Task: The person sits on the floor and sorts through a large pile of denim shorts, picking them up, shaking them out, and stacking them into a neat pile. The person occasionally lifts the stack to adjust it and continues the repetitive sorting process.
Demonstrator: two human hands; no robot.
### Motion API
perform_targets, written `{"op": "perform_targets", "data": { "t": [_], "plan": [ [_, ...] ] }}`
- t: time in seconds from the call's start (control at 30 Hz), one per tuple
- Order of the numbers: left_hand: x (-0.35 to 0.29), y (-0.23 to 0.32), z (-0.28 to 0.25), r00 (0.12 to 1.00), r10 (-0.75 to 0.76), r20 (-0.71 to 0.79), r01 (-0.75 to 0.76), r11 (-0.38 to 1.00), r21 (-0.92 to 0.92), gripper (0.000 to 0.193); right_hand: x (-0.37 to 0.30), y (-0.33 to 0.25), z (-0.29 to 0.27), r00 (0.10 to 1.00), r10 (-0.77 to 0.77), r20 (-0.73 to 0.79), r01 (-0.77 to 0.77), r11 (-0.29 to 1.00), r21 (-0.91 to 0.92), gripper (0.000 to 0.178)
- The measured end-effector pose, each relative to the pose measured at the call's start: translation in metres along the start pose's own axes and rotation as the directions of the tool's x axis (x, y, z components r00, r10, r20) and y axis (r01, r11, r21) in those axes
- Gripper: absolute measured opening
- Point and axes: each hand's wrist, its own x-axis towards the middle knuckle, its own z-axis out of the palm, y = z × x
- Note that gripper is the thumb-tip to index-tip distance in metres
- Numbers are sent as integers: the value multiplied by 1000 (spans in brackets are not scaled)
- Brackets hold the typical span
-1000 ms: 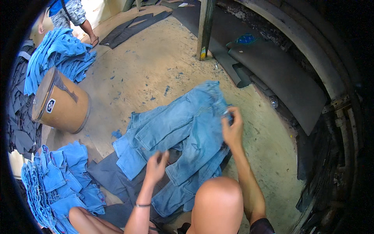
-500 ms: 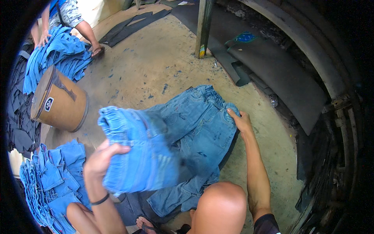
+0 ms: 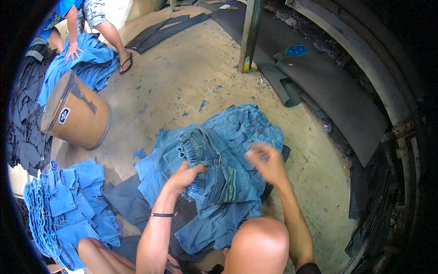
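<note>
My left hand [image 3: 183, 177] is closed on a folded pair of denim shorts [image 3: 224, 178] with a gathered elastic waistband. Green stitching marks a pocket on this pair. Beneath it, more blue denim garments [image 3: 267, 119] lie in a pile on the floor, one with its elastic waistband toward the far right. Just right of the folded shorts hovers my right hand [image 3: 268, 165], fingers bent and smeared by motion. Whether it touches the denim I cannot make out. Dark cloth [image 3: 125, 196] shows under the pile on the left.
A brown drum [image 3: 82, 116] stands at the left. Nearer me is a stack of cut blue denim [image 3: 75, 201]. Beyond the drum, another person's hand [image 3: 73, 51] rests on heaped denim [image 3: 93, 64]. A post [image 3: 250, 36] rises at the back; dark sheets [image 3: 333, 86] lie right.
My left hand has moved right and lower over the pile with folded denim in it. My right hand has let go of the waistband and come inward. The view has shifted slightly.
</note>
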Motion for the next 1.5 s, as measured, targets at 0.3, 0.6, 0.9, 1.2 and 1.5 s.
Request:
{"op": "perform_targets", "data": {
  "t": [0.3, 0.6, 0.9, 1.2, 1.5],
  "plan": [
    [-35, 15, -53, 998, -53, -24, 54, 997, 51, 52, 48, 22, 23, 924, -42, -380, -31, 982, -185, 36],
    [-23, -21, -52, 998, -54, 11, 55, 997, -45, 54, 25, -11, 52, 969, -176, 174, 179, 984, -5, 62],
    [-73, -8, -95, 1000, 16, 13, -15, 998, -54, 62, 106, 102, -66, 853, 342, -394, -184, 904, 386, 47],
    [-39, -40, -71, 995, -84, 50, 96, 936, -338, 63, -19, -67, 125, 651, -391, 651, 531, 847, -22, 51],
    [-59, -42, -82, 998, 56, -24, -59, 987, -148, 38, 30, 80, -10, 877, 114, -466, -339, 835, -433, 80]
  ]
}}
